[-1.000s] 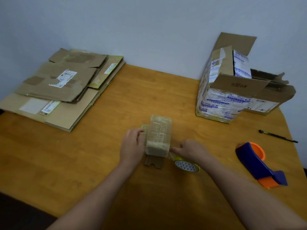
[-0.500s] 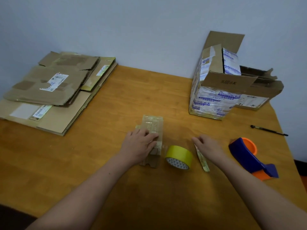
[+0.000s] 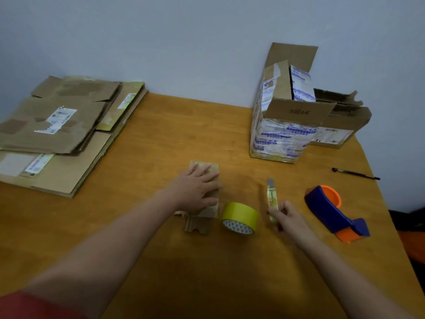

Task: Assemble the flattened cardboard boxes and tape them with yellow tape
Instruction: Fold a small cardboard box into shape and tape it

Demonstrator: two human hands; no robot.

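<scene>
Cardboard first: the small cardboard box [image 3: 202,162] sits mid-table with the left hand [image 3: 195,189] laid over its top, fingers straight and spread. Half a second ago those fingers were bent against the box's side. One brown flap [image 3: 197,225] sticks out on the near side.

The right hand [image 3: 291,221] has changed more. It lay open beside the utility knife [image 3: 272,196] then, and now its fingers pinch the knife's near end, so the blade end points away toward the wall.

The yellow tape roll [image 3: 240,216] lies just right of the box, as before, between the two hands and untouched. A second ago the right hand was on it.

Further right rest the blue-and-orange tape dispenser [image 3: 331,210] and a black pen [image 3: 355,174]. The flattened cardboard stack [image 3: 59,134] is on the table's [image 3: 161,139] far left.
</scene>
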